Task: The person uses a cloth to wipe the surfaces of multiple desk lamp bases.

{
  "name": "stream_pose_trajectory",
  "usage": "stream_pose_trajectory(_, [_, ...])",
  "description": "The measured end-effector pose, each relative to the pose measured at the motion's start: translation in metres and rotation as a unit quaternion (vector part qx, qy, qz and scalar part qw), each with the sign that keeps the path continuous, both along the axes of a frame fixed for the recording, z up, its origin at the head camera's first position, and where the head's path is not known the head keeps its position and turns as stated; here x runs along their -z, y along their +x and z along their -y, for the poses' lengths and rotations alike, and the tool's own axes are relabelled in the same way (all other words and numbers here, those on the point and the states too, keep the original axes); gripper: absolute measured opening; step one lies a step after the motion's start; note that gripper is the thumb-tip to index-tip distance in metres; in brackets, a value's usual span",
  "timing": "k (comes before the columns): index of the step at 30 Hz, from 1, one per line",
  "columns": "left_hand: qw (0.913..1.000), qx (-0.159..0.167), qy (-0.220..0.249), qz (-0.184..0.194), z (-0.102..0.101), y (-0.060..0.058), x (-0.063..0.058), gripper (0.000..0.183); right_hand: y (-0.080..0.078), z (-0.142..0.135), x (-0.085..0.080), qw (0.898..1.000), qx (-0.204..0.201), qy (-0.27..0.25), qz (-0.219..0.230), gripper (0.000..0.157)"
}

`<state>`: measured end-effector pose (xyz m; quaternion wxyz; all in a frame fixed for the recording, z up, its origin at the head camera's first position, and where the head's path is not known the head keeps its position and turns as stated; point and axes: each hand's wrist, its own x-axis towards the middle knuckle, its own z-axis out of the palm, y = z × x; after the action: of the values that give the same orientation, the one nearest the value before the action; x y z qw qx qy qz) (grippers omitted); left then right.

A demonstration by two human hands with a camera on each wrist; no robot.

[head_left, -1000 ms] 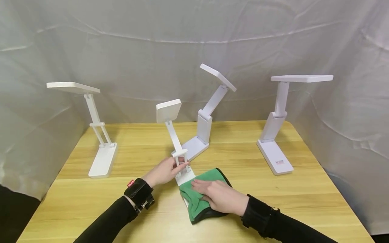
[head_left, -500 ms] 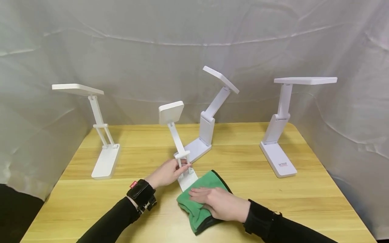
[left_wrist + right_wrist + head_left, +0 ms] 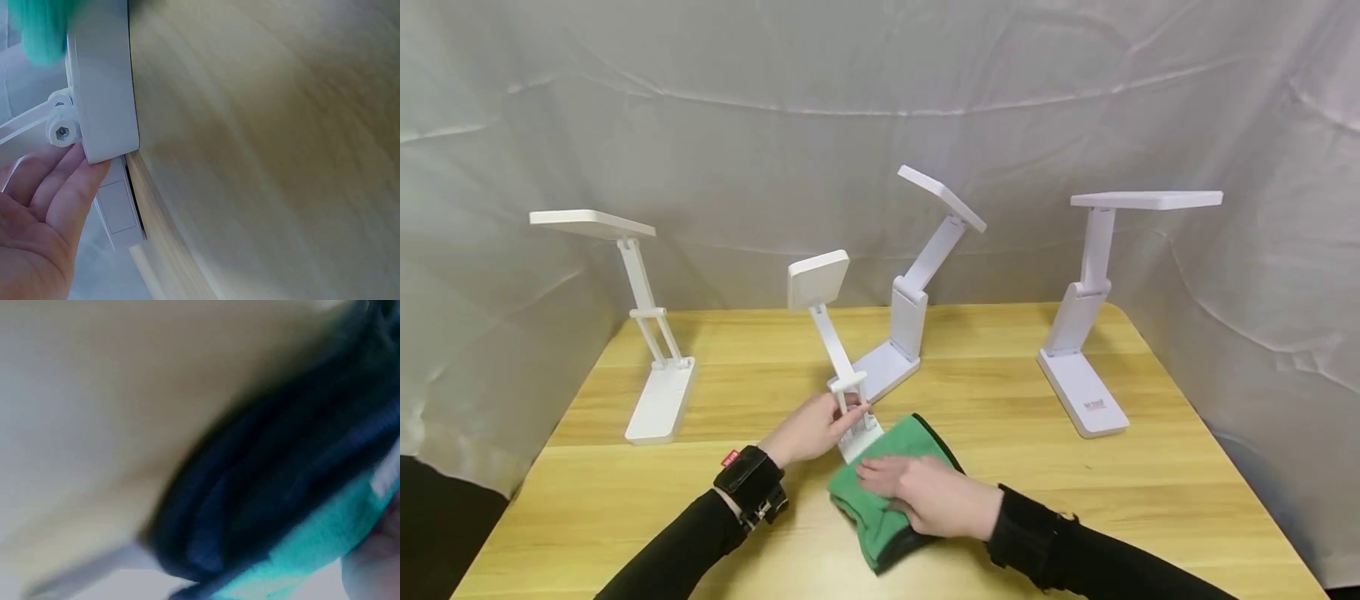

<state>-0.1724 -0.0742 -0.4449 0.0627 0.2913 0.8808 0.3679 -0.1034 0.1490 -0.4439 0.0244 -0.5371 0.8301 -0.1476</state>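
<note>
In the head view my left hand (image 3: 808,430) holds a white desk lamp (image 3: 833,337) low down, thumb and fingers about the thin struts just above its base. The left wrist view shows the fingers (image 3: 69,187) against the end of the lamp base (image 3: 106,81). My right hand (image 3: 928,493) holds a green cloth (image 3: 868,508) with black edging and presses it over the near part of that base, hiding it. Close up in the right wrist view, the cloth (image 3: 325,537) is blurred and only a little of the hand (image 3: 375,562) shows.
Right behind the held lamp stands another white desk lamp (image 3: 908,317), its base nearly touching. More white lamps stand at the left (image 3: 658,404) and right (image 3: 1082,392) of the wooden table (image 3: 1000,392). A grey sheet (image 3: 880,75) hangs behind and along both sides.
The right hand with the cloth slid toward the near end of the lamp base, then shifted slightly left and back up. The left hand keeps its hold on the lamp.
</note>
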Motion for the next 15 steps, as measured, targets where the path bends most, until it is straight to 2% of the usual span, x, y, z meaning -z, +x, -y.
stream_pose_trajectory(3, [1.0000, -0.003, 0.000, 0.001, 0.001, 0.002, 0.000, 0.027, 0.008, -0.017, 0.003, 0.999, -0.009, -0.012, 0.032, 0.049])
stream_pose_trajectory(7, [0.9999, -0.009, -0.005, -0.008, 0.001, 0.003, -0.001, 0.027, 0.007, -0.025, 0.003, 0.998, 0.019, -0.019, 0.051, 0.048])
stream_pose_trajectory(11, [0.9999, -0.006, -0.008, -0.007, 0.000, 0.003, -0.003, 0.030, -0.006, -0.013, -0.001, 0.998, 0.046, -0.004, 0.038, 0.046])
stream_pose_trajectory(15, [1.0000, 0.003, -0.002, -0.001, -0.002, 0.002, -0.003, 0.028, -0.016, 0.007, -0.003, 0.999, 0.050, 0.013, 0.007, 0.044])
